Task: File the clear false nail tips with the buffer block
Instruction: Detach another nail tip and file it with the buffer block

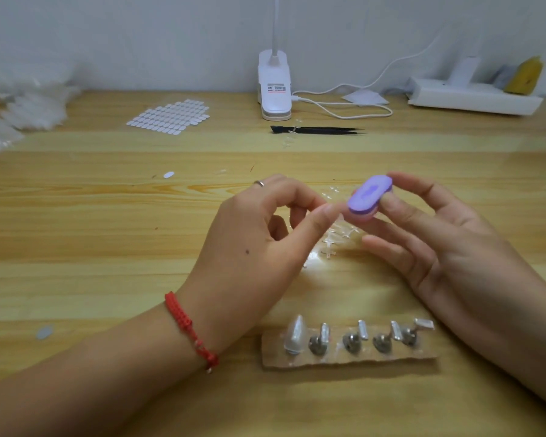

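A: Where's the buffer (370,194)?

B: Up off the counter (108,247), in the right grip (438,247). Thumb on the far edge, forefinger on the near one, purple face tilted towards the camera. The other three fingers are loose and spread below it.

A: And the left grip (252,247)?

B: Thumb and forefinger are pressed together in a pinch, and the thumb's end touches the buffer's near-left edge. The other fingers curl in underneath. I'd expect a tip between them, but anything that clear is lost against the skin, so I cannot tell what the pinch has, if anything.

A: The rest of the tips (338,238)?

B: A loose heap on the counter, right under and between the two hands. One mounted tip (295,335) stands on the leftmost post of the stand (350,357), nearer the body. The other four posts are bare.

A: So which step is this?

B: Filing, I'd judge, or the instant of lining up for it. Buffer and pinch are meeting in the air above the heap.

A: What does the next move want?

B: Short, light strokes of the buffer along the tip's edge, with the left pinch held firm and steady. A thin clear tip would flex or spring out under a heavy push. It should be turned a little between strokes so the whole edge gets worked.

A: How far along?

B: Early, by my guess, with that heap waiting.
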